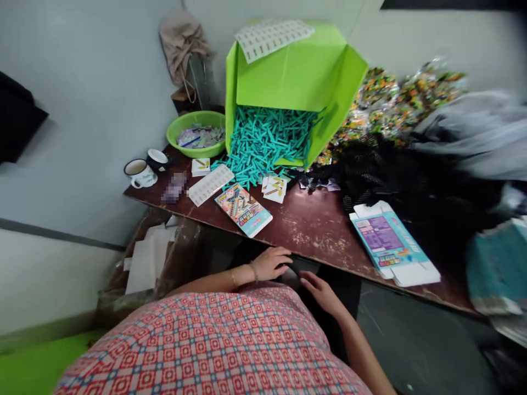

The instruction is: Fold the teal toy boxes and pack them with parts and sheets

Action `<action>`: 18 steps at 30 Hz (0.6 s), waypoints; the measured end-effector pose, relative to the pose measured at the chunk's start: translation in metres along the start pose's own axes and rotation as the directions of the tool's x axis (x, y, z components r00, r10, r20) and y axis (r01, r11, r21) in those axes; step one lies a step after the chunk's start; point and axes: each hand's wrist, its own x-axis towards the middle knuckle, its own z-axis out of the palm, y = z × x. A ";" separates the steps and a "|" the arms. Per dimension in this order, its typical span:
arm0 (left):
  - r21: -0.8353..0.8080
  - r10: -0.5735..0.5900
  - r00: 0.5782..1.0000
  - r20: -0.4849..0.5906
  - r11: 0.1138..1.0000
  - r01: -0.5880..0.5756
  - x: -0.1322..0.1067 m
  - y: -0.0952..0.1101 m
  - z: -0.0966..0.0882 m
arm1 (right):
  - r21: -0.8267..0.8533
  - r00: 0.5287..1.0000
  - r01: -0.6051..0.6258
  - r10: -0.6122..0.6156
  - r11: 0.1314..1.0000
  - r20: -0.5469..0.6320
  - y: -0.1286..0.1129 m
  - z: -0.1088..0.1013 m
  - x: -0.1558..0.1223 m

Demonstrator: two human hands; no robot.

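Note:
My left hand (270, 264) hovers below the table's front edge, its fingers loosely apart and nothing in them. Close by on the right, my right hand (321, 291) is also empty, with fingers stretched toward the left one. Beyond them, a printed card box (244, 210) lies flat near the edge of the dark red table (313, 227). Farther right rests a blue and purple flattened carton (382, 241) with white flaps. Small picture cards (274, 188) and a sticker sheet (211, 185) lie behind the box.
A tipped green bin (288, 82) spills teal plastic sticks (267, 142). Left of it are a green basin (197, 149) and enamel mugs (141, 174). Black mesh material (379, 170) and bags of colourful pieces (379, 90) crowd the right. An open cardboard box (164, 263) stands below left.

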 end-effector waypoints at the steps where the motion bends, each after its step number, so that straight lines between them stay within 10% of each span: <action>1: -0.046 0.010 0.999 -0.039 0.999 -0.011 -0.006 -0.001 -0.017 | 0.009 1.000 -0.002 0.002 1.000 -0.014 -0.005 -0.003 -0.004; 6: -0.145 -0.094 0.874 -0.476 0.989 0.027 0.006 -0.040 -0.175 | -0.004 0.997 0.073 -0.073 0.997 0.002 -0.041 -0.009 0.026; 12: -0.201 -0.429 0.330 -0.841 0.813 0.546 0.044 -0.154 -0.394 | -0.142 0.970 0.242 -0.239 0.960 0.040 -0.116 -0.004 0.114; 16: -0.394 -0.538 0.012 -0.843 0.631 0.668 0.041 -0.199 -0.454 | -0.129 0.962 0.272 -0.268 0.953 0.053 -0.147 -0.002 0.154; 18: -0.490 -0.607 -0.049 -0.793 0.587 0.645 0.034 -0.203 -0.464 | -0.100 0.965 0.261 -0.257 0.960 0.051 -0.151 -0.002 0.168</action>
